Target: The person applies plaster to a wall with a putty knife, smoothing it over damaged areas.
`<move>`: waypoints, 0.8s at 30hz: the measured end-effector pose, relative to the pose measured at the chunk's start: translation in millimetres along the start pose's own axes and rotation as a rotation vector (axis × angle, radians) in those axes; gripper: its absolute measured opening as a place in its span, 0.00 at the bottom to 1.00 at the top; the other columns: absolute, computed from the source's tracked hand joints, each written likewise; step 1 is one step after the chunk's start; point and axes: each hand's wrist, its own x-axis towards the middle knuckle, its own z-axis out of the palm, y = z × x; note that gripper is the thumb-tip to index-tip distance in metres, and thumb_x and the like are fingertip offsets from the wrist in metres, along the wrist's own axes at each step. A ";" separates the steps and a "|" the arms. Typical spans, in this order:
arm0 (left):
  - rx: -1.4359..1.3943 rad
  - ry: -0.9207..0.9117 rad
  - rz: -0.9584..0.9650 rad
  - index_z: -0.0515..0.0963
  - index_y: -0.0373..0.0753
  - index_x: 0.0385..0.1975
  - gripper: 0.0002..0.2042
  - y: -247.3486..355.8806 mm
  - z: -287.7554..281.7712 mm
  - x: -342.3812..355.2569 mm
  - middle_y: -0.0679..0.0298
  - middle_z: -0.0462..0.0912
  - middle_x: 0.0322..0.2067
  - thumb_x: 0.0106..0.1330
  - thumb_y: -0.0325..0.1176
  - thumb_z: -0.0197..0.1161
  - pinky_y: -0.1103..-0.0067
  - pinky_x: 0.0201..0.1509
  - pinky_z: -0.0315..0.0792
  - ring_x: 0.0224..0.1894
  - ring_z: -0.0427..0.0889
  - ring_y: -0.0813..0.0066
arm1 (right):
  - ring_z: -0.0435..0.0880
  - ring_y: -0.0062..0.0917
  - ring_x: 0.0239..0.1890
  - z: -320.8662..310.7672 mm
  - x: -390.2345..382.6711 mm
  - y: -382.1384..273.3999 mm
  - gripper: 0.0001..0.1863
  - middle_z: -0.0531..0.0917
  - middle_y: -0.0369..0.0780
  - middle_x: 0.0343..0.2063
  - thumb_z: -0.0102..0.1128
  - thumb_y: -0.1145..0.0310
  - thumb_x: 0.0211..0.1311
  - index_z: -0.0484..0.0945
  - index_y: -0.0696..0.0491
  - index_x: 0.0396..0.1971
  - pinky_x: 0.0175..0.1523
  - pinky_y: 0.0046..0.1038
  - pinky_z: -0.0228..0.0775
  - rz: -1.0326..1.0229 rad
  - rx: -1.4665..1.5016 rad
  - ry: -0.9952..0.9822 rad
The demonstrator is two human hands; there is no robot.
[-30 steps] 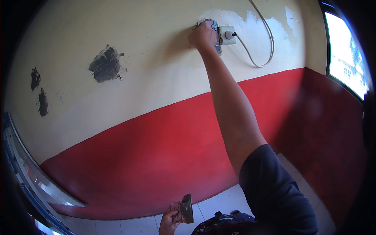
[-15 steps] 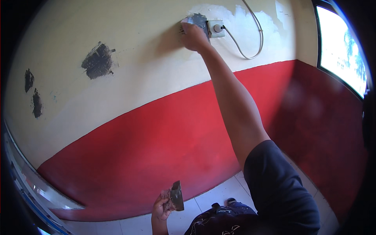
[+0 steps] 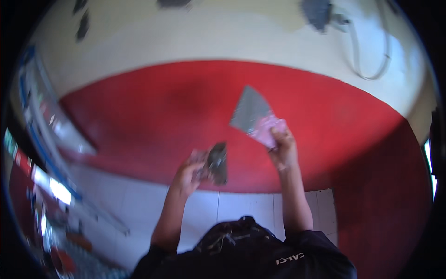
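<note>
Grey-bladed and pink-gripped, the wide scraper (image 3: 251, 111) in the head view is clamped in the right hand (image 3: 285, 148). The left hand (image 3: 186, 176), apart from it, grips a second scraper (image 3: 218, 165), nearer and left. Beyond both stands the red lower wall (image 3: 162, 121).

Along the back, a wall of two colours: cream (image 3: 251, 42) above, red (image 3: 339, 116) below, with a curved dividing line. High at right, blurred, a pale socket (image 3: 340, 23) and a looping cable (image 3: 388, 51). To the right, darker red (image 3: 371, 214) in shadow, then a bright window strip (image 3: 428, 162). Underfoot, white floor tiles (image 3: 246, 204) with thin joints. At left, a blue-edged pale frame (image 3: 39, 142).
</note>
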 end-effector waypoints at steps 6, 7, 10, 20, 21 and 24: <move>0.006 -0.181 0.079 0.65 0.33 0.52 0.19 -17.8 39.0 55.2 0.57 0.78 0.40 0.59 0.25 0.50 0.73 0.31 0.81 0.34 0.82 0.70 | 0.81 0.22 0.31 -80.6 -8.3 12.1 0.14 0.80 0.41 0.35 0.55 0.74 0.58 0.72 0.59 0.44 0.30 0.16 0.72 0.295 0.365 -0.034; 0.012 -0.183 0.074 0.66 0.32 0.51 0.19 -26.7 36.9 58.9 0.57 0.79 0.39 0.58 0.24 0.51 0.75 0.32 0.82 0.36 0.83 0.69 | 0.81 0.21 0.31 -86.8 -14.8 19.5 0.14 0.80 0.39 0.34 0.56 0.73 0.57 0.71 0.59 0.44 0.29 0.18 0.73 0.314 0.306 -0.015; -0.088 -0.139 0.012 0.67 0.31 0.49 0.16 -57.5 51.8 83.1 0.56 0.78 0.40 0.59 0.23 0.51 0.76 0.31 0.82 0.37 0.83 0.70 | 0.80 0.19 0.26 -84.4 -12.6 10.5 0.16 0.79 0.38 0.31 0.57 0.72 0.56 0.70 0.58 0.44 0.22 0.20 0.72 0.312 0.104 0.155; -0.318 -0.108 -0.225 0.68 0.27 0.43 0.11 -55.6 71.3 92.4 0.53 0.80 0.34 0.61 0.21 0.49 0.86 0.22 0.80 0.25 0.83 0.70 | 0.78 0.19 0.31 -143.9 -36.5 1.8 0.14 0.76 0.37 0.31 0.57 0.77 0.55 0.66 0.54 0.41 0.28 0.21 0.72 0.160 -0.116 -0.001; -0.333 -0.124 -0.229 0.68 0.27 0.43 0.11 -54.6 70.0 91.4 0.53 0.80 0.34 0.61 0.21 0.49 0.86 0.21 0.80 0.26 0.84 0.70 | 0.76 0.19 0.32 -146.1 -38.9 -0.1 0.14 0.75 0.37 0.30 0.56 0.79 0.55 0.66 0.54 0.41 0.34 0.23 0.71 0.178 -0.113 0.008; -0.289 -0.154 -0.177 0.69 0.28 0.42 0.10 -54.4 71.8 91.4 0.53 0.80 0.34 0.61 0.22 0.50 0.85 0.23 0.81 0.28 0.84 0.69 | 0.74 0.17 0.30 -188.4 -42.5 -3.2 0.14 0.74 0.36 0.30 0.54 0.81 0.54 0.66 0.54 0.41 0.32 0.20 0.68 0.154 -0.243 0.031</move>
